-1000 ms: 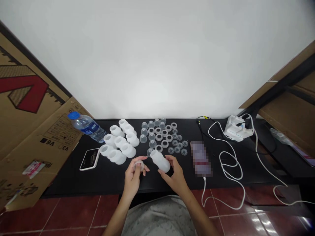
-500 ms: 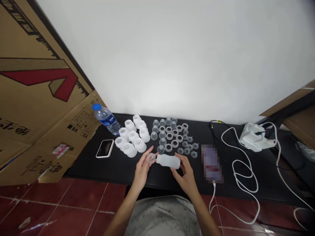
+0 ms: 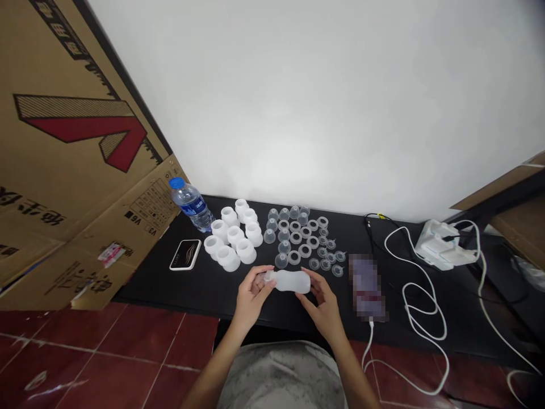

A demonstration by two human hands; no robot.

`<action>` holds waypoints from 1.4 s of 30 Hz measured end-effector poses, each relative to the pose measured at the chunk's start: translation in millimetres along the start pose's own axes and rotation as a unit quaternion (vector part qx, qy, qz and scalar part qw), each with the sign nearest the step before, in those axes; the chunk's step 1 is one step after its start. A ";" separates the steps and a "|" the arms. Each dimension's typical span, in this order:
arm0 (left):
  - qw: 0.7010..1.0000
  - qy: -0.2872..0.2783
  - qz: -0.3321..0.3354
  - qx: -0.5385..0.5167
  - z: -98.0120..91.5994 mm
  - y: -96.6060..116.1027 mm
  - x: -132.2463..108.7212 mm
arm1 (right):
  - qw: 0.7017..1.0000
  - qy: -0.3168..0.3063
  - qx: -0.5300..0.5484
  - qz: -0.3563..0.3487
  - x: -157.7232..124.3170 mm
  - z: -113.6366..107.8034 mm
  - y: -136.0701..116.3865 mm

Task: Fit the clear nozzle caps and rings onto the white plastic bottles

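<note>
I hold a small white plastic bottle (image 3: 293, 281) sideways over the front of the black table (image 3: 196, 284). My right hand (image 3: 323, 301) grips its body from below. At the bottle's neck, my left hand (image 3: 252, 292) pinches a small clear ring-shaped part (image 3: 267, 276). Behind my hands lie several more white bottles (image 3: 232, 241) in a cluster. To their right are rows of clear caps (image 3: 283, 233) and flat rings (image 3: 317, 247).
A water bottle with a blue cap (image 3: 191, 203) stands at the back left beside a leaning cardboard box (image 3: 63, 170). A white-edged phone (image 3: 186, 254) lies at the left. At the right are a blurred device (image 3: 366, 284), white cables (image 3: 419, 301) and a white charger (image 3: 440, 244).
My left hand brought the clear ring from apart up to the bottle's neck. The bottle turned from tilted to lying sideways. The view shifted left and up.
</note>
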State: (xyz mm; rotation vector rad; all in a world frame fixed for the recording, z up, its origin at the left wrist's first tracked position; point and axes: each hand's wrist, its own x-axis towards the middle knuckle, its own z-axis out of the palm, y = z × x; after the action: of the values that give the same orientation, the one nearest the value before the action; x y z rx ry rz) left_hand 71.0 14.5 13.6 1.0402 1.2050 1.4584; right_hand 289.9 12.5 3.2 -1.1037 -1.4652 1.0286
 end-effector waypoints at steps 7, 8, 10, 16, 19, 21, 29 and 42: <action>0.999 -0.001 0.021 0.042 -3.1 -8.1 0.2 | 0.999 0.009 0.022 -0.044 -1.6 -1.1 8.6; 0.998 0.003 0.023 0.054 -3.5 -8.3 0.3 | 0.999 0.005 0.019 -0.048 -1.9 -1.2 8.9; 0.997 0.008 0.022 0.078 -4.2 -8.6 0.4 | 0.998 -0.004 0.009 -0.056 -2.4 -1.7 8.5; 0.994 0.005 -0.004 0.106 -4.7 -11.4 -0.6 | 0.996 -0.014 -0.030 -0.079 -5.1 -3.6 6.8; 0.993 0.001 0.001 0.115 -3.7 -10.0 -1.0 | 0.995 -0.015 -0.045 -0.087 -6.5 -4.1 7.0; 0.992 0.006 0.007 0.124 -3.3 -7.0 -1.3 | 0.995 -0.018 -0.045 -0.083 -6.8 -4.0 5.9; 0.994 0.019 0.007 0.111 -6.6 1.4 -1.1 | 0.997 -0.040 -0.040 -0.051 -6.2 -2.7 -1.9; 0.995 0.017 -0.003 0.099 -2.4 -3.6 -0.1 | 0.987 -0.019 -0.095 -0.130 -11.0 -1.4 -3.1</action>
State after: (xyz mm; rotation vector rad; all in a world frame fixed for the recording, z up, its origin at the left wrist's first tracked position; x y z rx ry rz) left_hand 69.2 14.3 9.7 1.1469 1.3974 1.3778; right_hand 292.0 1.2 4.0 -0.9972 -1.7139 0.7423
